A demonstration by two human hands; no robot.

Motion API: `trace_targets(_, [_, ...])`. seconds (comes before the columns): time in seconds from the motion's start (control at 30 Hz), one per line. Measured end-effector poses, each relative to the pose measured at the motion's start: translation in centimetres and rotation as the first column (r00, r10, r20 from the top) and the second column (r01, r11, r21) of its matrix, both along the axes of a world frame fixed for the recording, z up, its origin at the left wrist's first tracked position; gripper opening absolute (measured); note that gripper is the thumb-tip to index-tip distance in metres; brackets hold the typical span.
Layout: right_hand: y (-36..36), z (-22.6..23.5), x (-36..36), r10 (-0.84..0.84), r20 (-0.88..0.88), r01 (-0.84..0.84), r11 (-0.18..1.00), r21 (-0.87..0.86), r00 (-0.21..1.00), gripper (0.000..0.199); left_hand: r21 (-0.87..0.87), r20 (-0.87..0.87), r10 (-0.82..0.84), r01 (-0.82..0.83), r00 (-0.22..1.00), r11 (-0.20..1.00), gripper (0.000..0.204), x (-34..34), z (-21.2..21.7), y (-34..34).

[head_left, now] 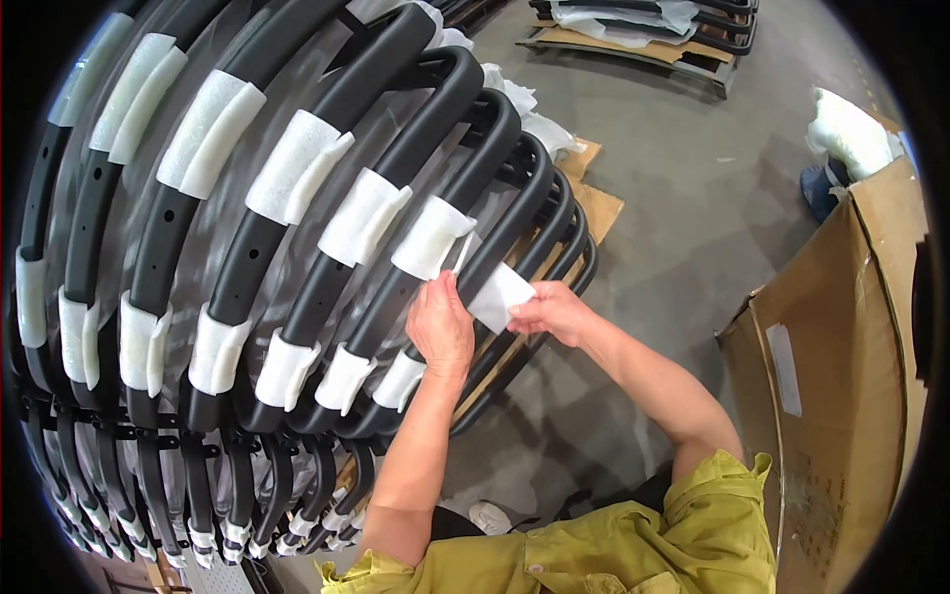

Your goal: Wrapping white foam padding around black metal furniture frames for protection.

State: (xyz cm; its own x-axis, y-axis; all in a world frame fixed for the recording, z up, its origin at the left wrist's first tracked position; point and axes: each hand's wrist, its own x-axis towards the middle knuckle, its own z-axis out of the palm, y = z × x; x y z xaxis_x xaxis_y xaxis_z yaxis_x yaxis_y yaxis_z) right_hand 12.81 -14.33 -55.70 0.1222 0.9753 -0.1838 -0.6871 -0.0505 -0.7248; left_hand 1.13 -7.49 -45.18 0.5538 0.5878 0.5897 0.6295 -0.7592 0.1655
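A white foam sheet (502,299) lies behind one of the black bent tubes (503,230) in the stack. My right hand (556,313) pinches the sheet's right edge between thumb and fingers. On the other side of that tube, my left hand (441,319) has its fingers closed at a narrow white strip, which looks like the sheet's other end. Just above the left hand, a white foam wrap (431,239) sits around the neighbouring tube. Another foam wrap (399,382) is on a tube below the left wrist.
Several foam-wrapped black tubes (265,259) stand in rows on the left, with more below. A large cardboard box (831,396) stands at the right, white padding (849,134) near its top. A pallet (693,65) with more tubes lies at the back.
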Motion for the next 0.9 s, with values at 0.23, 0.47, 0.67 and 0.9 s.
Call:
trace_targets(0.23, [2.1,2.1,0.2,-0.091,0.123,0.089,0.996,0.024,0.988,0.015,0.243,-0.078,-0.404,0.410,0.912,0.879,0.009,-0.7,-0.5,-0.1])
trace_targets(0.47, [0.5,2.7,1.0,-0.087,0.157,0.087,0.996,0.006,0.984,0.016,0.182,-0.144,-0.437,0.458,0.888,0.870,0.010,-0.2,-0.9,1.1])
trace_targets(0.67, [0.0,2.0,1.3,-0.041,0.120,0.035,0.998,0.048,0.992,0.015,0.200,-0.226,-0.442,0.486,0.868,0.851,0.027,0.3,-0.7,1.5])
trace_targets(0.9, [-1.7,4.6,1.8,0.057,0.253,-0.040,0.997,-0.072,0.966,0.018,0.003,-0.196,-0.290,0.296,0.937,0.955,0.043,0.1,-1.0,1.3])
